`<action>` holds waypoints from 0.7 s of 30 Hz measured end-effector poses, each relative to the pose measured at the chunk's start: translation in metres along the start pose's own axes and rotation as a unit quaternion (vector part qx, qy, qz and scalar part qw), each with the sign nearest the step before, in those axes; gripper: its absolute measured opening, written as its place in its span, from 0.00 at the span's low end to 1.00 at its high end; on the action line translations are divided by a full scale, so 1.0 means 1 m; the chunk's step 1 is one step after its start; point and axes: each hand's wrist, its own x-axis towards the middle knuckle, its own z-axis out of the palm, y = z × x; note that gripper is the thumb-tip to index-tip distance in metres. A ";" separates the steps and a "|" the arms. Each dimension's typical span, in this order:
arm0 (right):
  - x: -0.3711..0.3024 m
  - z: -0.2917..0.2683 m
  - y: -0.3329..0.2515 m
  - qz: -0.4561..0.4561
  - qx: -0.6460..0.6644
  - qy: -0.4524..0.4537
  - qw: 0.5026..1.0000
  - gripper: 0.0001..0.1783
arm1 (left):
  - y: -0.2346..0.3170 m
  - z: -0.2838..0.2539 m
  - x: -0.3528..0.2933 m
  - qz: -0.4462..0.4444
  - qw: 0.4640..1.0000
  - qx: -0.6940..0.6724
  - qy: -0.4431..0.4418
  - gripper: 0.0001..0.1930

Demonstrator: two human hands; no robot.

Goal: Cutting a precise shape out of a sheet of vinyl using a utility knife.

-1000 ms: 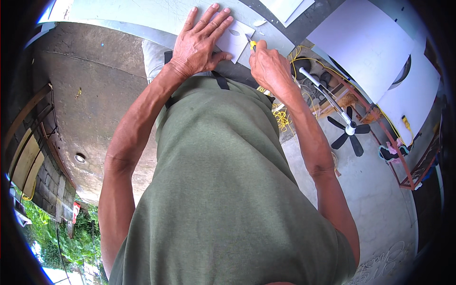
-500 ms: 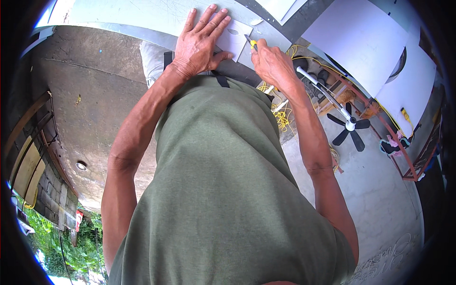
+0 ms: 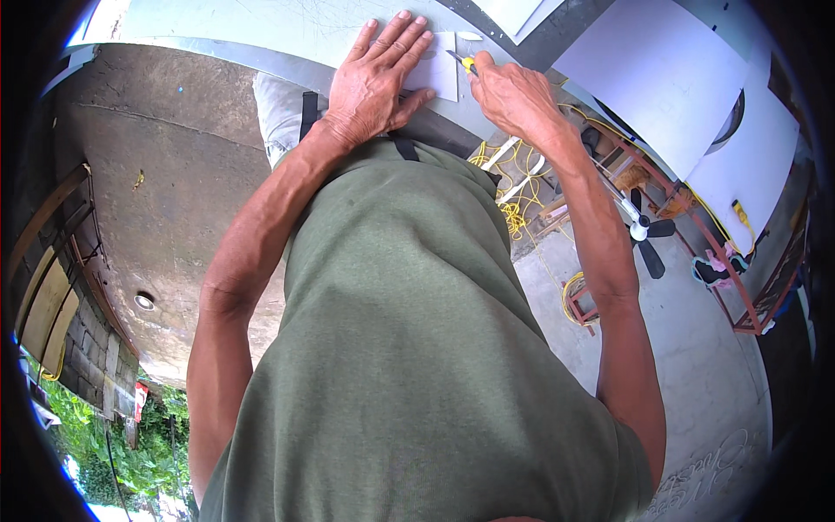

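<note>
My left hand (image 3: 376, 83) lies flat with its fingers stretched out, pressing on a small white sheet (image 3: 442, 76) on the pale worktop (image 3: 261, 26). Part of that sheet is hidden under the palm and fingers. My right hand (image 3: 515, 96) is closed round a yellow and black utility knife (image 3: 469, 64). The blade points up and left, at the right edge of the sheet; whether it touches is too small to tell. A thin white offcut (image 3: 470, 36) rests on the worktop just beyond the sheet.
Large white boards (image 3: 652, 70) stand at the right. Below the worktop, yellow cord (image 3: 515, 211) lies tangled, near a fan with black blades (image 3: 649, 230). A reddish metal frame (image 3: 726, 274) stands at far right. A concrete wall edge with wooden pieces (image 3: 52, 296) is at left.
My right hand has moved right and slightly away from the left hand, with the knife in it. The sheet has turned straighter under my left hand, which has shifted slightly right.
</note>
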 end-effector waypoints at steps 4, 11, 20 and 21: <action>-0.002 0.003 -0.007 0.016 0.039 -0.002 0.999 0.15 | 0.002 0.000 0.000 -0.019 1.000 0.002 -0.003 0.40; -0.003 0.009 -0.006 0.016 0.059 0.011 0.998 0.15 | 0.006 -0.002 0.002 -0.037 0.999 -0.016 -0.003 0.39; -0.005 0.006 -0.009 0.014 0.056 0.024 0.998 0.13 | 0.006 -0.003 0.001 -0.044 0.999 -0.018 -0.004 0.40; -0.005 0.007 -0.009 0.014 0.056 0.024 0.998 0.13 | 0.006 -0.003 0.001 -0.043 0.999 -0.018 -0.005 0.40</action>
